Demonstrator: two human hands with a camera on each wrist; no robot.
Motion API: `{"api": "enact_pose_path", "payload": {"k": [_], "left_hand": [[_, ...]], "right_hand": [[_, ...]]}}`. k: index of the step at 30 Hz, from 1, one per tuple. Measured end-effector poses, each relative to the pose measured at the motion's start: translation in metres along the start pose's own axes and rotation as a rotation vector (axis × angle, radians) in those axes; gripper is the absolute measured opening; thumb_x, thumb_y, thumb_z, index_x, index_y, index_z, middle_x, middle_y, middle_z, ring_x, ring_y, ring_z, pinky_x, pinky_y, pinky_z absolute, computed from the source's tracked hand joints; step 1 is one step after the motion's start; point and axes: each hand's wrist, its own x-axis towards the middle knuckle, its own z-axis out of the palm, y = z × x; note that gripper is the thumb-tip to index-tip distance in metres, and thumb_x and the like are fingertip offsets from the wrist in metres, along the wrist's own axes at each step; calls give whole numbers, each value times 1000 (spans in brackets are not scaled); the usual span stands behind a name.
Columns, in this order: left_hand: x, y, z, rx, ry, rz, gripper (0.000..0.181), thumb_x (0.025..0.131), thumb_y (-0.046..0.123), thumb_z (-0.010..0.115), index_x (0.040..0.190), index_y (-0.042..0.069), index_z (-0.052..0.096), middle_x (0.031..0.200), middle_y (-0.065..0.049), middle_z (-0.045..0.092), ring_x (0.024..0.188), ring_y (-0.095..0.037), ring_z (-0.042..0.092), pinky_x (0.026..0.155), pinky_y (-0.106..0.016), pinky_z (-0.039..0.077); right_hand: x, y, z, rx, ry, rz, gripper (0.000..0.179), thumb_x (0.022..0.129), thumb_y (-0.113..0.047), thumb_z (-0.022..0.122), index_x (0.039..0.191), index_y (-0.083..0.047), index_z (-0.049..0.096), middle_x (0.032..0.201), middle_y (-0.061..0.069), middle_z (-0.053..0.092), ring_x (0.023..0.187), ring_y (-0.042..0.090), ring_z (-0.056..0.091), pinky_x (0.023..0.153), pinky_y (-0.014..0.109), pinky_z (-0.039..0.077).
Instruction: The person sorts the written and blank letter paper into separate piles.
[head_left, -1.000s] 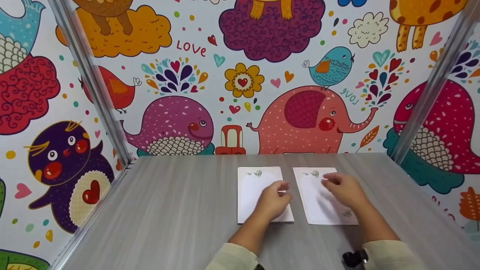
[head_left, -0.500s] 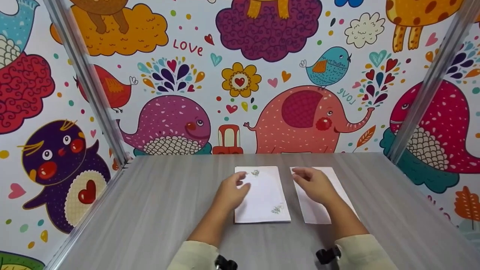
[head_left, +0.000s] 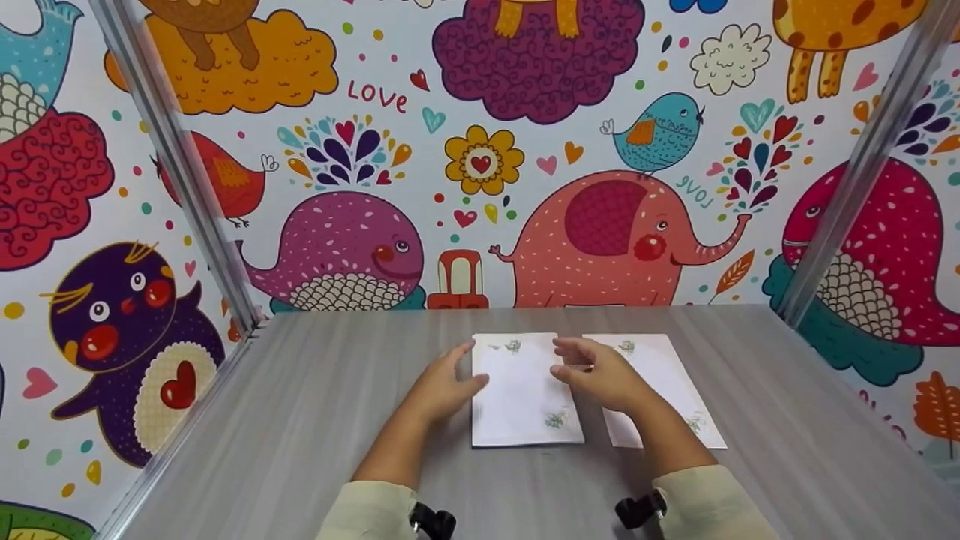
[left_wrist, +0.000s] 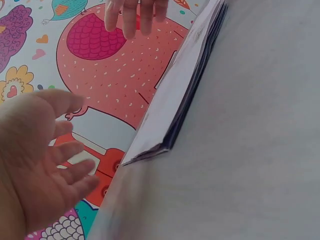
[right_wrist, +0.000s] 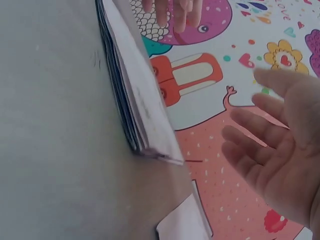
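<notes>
A stack of white paper sheets [head_left: 521, 394] with small green printed sprigs lies on the table, dark layers showing along its side [left_wrist: 187, 95] in the left wrist view. My left hand [head_left: 446, 386] is at the stack's left edge, fingers loosely spread and thumb near the rim. Opposite it, my right hand [head_left: 606, 377] reaches over the gap to the right edge, its fingers relaxed. Both wrist views show the palms facing the stack with nothing held. A separate white sheet [head_left: 664, 375] with similar sprigs lies to the right, partly covered by my right hand and forearm.
The grey wood-grain table [head_left: 337, 420] extends around the papers. Behind it stands a wall panel [head_left: 480, 225] printed with cartoon animals, and metal posts [head_left: 191, 180] rise at the corners. Each wrist wears a small black camera mount [head_left: 433, 520].
My left hand has moved from over the stack to its left side. My right hand has shifted left from above the separate sheet to the stack's right edge. The papers stay in place.
</notes>
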Motion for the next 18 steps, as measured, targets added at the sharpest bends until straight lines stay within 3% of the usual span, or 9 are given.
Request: {"api": "enact_pose_path", "payload": {"k": [4, 7, 13, 18], "left_hand": [[-1, -7, 1, 88, -114, 68, 85, 95, 48, 77, 167, 31, 37, 177, -8, 31, 165, -37, 29, 129, -70, 27], [-3, -10, 0, 123, -182, 113, 90, 92, 47, 79, 168, 26, 35, 178, -10, 29, 164, -38, 29, 129, -71, 26], [-8, -15, 0, 233, -297, 145, 96, 88, 50, 83, 168, 27, 36, 180, -6, 24, 166, -34, 25, 130, -68, 25], [-9, -16, 3, 289, -329, 138, 93, 85, 42, 87, 165, 25, 43, 180, -5, 26, 168, -31, 23, 133, -65, 23]], "right_hand": [[-4, 8, 0, -70, -132, 1, 75, 94, -52, 76, 160, -29, 51, 166, 12, 51, 154, 43, 47, 121, 67, 42], [-4, 12, 0, -114, -210, 4, 81, 92, -52, 78, 164, -33, 45, 171, 13, 43, 160, 44, 37, 124, 72, 35], [-5, 18, 4, -223, -325, 28, 90, 87, -53, 82, 165, -32, 42, 175, 6, 38, 164, 38, 31, 129, 71, 26], [-7, 22, 9, -318, -381, 19, 85, 87, -39, 87, 161, -26, 50, 176, 4, 36, 165, 36, 29, 131, 68, 23]]}}
